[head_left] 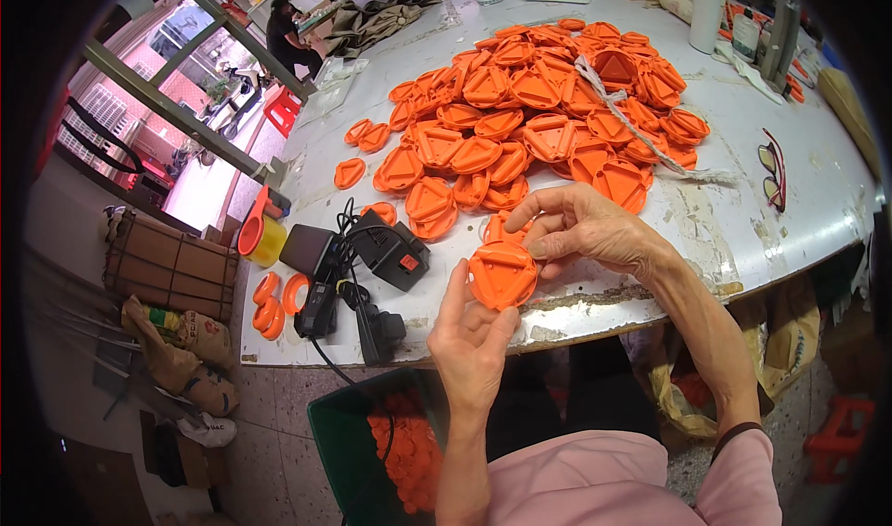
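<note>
From where I stand, the person in the pink top has an orange plastic disc (503, 277) raised just above the near edge of the white worktable (743, 247), its face with a triangular ridge turned up. The left hand (472, 354) pinches the disc by its rim, thumb at the lower edge and fingers along the left side. The right hand (595, 233) is bent over the disc's upper right, fingers curled and thumb tip close to the rim; I can't tell whether it grips anything. Just beyond the hands spreads a big heap of similar orange discs (488, 87), with a pale twisted cord (609, 106) draped down its right side. Red-framed glasses (779, 173) lie farther right. Left of the hands are a boxy black charger (388, 249) and tangled black cables, with a few orange rings (295, 294) beside them and an orange-and-yellow container (264, 240) behind. Below the table edge, a dark green crate (327, 426) holds many more orange pieces (404, 456).
</note>
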`<state>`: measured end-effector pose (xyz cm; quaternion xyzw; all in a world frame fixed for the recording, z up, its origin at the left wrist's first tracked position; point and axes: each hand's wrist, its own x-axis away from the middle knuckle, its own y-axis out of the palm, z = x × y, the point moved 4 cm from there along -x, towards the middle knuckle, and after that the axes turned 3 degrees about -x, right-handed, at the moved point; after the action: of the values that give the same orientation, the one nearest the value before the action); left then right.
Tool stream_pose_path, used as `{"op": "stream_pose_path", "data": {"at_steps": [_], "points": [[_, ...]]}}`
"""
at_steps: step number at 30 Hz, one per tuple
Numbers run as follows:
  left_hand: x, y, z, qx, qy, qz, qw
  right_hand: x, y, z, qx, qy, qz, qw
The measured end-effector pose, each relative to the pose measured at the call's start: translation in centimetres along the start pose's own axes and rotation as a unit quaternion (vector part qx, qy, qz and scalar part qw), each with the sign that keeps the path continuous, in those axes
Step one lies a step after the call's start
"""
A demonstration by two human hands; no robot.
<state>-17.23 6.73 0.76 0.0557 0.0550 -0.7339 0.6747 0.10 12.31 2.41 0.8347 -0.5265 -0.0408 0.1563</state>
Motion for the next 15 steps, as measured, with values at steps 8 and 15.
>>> {"op": "stream_pose_path", "data": {"at_steps": [8,15], "points": [[-0.15,0.25,-0.14,0.025,0.001,0.023,0.999,-0.26,-0.17,0.37,-0.023,0.018,0.000,1.000],[-0.15,0.42,0.07,-0.002,0.037,0.027,0.999,-0.33,-0.06,0.57,-0.023,0.020,0.007,1.000]]}}
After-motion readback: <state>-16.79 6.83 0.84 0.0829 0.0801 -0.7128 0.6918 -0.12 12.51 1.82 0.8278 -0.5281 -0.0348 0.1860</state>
